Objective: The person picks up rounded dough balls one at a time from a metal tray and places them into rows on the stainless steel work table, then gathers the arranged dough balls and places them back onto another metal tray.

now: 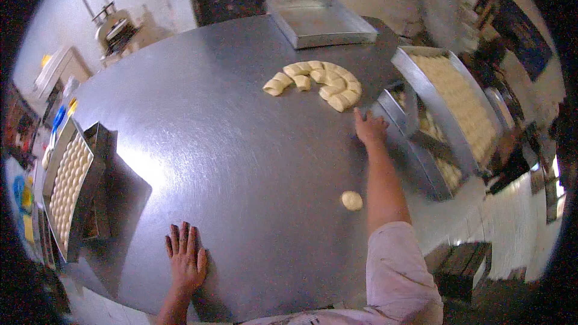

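On the metal table, my left hand rests near the front edge, fingers stretched out and holding nothing. My right hand reaches forward beside the near right end of a curved row of cut dough pieces. Its index finger points toward the closest piece, the other fingers are loosely bent, and no dough shows in it. Whether the fingertip touches the dough I cannot tell. A single round dough ball lies left of my right forearm.
At the left edge stands a tray with rows of dough balls, beside a dark metal tin. A shallow metal tray lies at the far edge. On the right, a long tray filled with dough adjoins smaller tins holding dough pieces.
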The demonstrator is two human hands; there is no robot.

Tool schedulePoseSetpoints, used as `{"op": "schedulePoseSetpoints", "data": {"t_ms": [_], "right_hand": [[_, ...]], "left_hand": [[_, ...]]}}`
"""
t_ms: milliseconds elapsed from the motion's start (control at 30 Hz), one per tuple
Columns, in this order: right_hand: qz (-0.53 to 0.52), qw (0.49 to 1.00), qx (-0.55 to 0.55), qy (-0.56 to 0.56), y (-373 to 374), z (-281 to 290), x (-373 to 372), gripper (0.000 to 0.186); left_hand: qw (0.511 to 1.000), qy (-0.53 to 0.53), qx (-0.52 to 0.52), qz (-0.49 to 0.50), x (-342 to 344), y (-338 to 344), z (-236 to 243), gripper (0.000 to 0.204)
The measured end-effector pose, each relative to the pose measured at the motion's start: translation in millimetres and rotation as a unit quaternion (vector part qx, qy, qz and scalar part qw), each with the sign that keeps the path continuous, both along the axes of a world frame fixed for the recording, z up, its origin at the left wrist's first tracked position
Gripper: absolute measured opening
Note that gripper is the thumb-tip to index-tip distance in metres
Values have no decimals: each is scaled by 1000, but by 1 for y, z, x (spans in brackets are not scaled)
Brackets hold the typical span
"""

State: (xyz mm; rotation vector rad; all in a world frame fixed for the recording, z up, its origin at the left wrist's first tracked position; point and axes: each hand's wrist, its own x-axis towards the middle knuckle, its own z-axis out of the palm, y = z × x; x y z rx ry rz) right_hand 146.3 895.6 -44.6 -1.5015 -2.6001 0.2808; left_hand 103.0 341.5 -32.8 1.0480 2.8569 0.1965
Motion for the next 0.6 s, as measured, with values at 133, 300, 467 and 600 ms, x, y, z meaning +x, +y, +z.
{"op": "schedulePoseSetpoints", "data": {"t_ms": [133,300,467,600], "right_hand": [[-107,991,46,67,50,-17,-52,79],[35,947,-134,291,75,-11,-140,68],[195,778,-196,565,47,-21,-233,47],[52,593,-578,557,-45,-5,-255,41]], "left_hand": [[1000,2,-8,17,2,13,5,57],[998,-27,-30,39,3,21,11,57],[997,-51,-34,37,0,32,17,57],[998,-51,4,41,3,31,24,57]]}}
